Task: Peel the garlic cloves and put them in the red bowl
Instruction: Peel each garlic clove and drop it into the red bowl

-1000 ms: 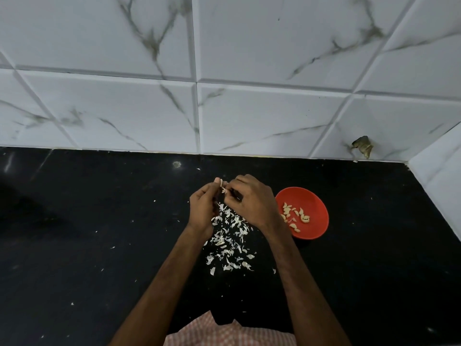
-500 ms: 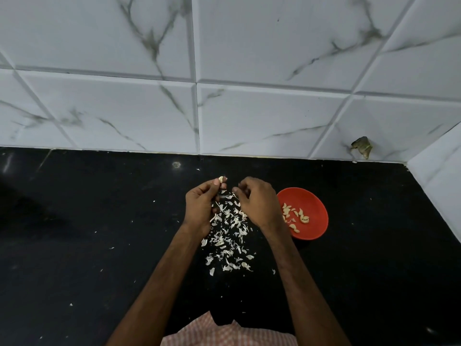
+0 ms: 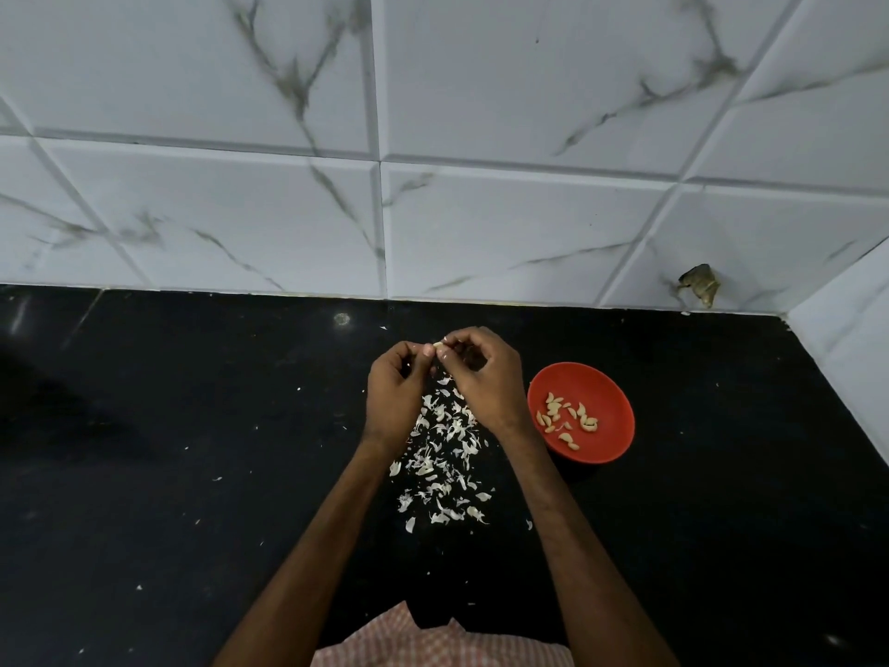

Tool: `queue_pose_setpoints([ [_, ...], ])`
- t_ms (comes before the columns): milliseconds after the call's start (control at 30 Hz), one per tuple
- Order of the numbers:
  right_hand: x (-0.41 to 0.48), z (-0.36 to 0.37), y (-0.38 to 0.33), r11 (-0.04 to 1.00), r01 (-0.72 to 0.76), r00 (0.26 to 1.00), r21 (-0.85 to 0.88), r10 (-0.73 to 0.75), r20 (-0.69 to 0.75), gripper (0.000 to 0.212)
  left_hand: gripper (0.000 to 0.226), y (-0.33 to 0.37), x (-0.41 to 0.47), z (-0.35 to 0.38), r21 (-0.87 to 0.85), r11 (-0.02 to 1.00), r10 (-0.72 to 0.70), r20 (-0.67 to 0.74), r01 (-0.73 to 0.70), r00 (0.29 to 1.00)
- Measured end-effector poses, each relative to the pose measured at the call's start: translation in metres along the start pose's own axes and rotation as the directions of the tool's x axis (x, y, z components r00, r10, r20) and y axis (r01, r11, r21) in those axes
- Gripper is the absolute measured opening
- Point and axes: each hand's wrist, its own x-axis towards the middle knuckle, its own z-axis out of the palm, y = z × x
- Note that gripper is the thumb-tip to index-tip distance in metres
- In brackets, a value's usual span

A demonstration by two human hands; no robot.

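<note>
The red bowl [image 3: 613, 402] lies right of the garlic clove [image 3: 438, 345]

The left hand [image 3: 392, 397] and right hand [image 3: 486, 377] meet above the counter [image 3: 192, 450], both pinching the garlic clove. The red bowl sits just beside the right hand, the nearer one for the drop

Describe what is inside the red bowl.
Peeled garlic cloves lie in the red bowl, clustered left of centre. The rest of its interior shows bare; only the floor directly under the cloves is covered.
</note>
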Motion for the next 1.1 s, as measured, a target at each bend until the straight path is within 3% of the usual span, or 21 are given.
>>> queue_pose_setpoints([
  [233, -0.002, 0.000, 0.004, 0.999, -0.012, 1.000, 0.045, 0.013, -0.002, 0.007, 0.019, -0.005, 0.004, -0.004, 0.367, 0.922, 0.110, 0.057, -0.123, 0.992],
  [500, -0.002, 0.001, 0.006, 0.994, -0.106, 0.994, 0.036, 0.105, 0.036, 0.007, 0.020, -0.005, -0.002, -0.001, 0.516, 0.828, 0.206, 0.086, -0.221, 0.975],
  [667, -0.003, 0.005, 0.010, 0.994, -0.105, 0.994, -0.013, 0.105, 0.004, 0.009, 0.019, -0.005, -0.002, -0.001, 0.520, 0.832, 0.175, 0.081, -0.191, 0.981],
  [833, -0.002, 0.006, 0.008, 0.995, -0.104, 0.994, 0.010, 0.104, -0.036, 0.010, 0.017, -0.005, 0.002, -0.005, 0.370, 0.929, 0.031, 0.016, -0.034, 0.999],
  [967, -0.003, 0.009, 0.006, 0.995, -0.091, 0.995, 0.035, 0.092, -0.038, 0.006, 0.004, -0.002, 0.002, -0.001, 0.201, 0.979, 0.050, -0.057, -0.037, 0.997],
  [1100, -0.003, 0.010, 0.006, 0.995, -0.089, 0.995, 0.042, 0.091, -0.044, 0.005, 0.010, 0.005, -0.002, 0.003, 0.149, 0.988, 0.053, -0.079, -0.041, 0.995],
])
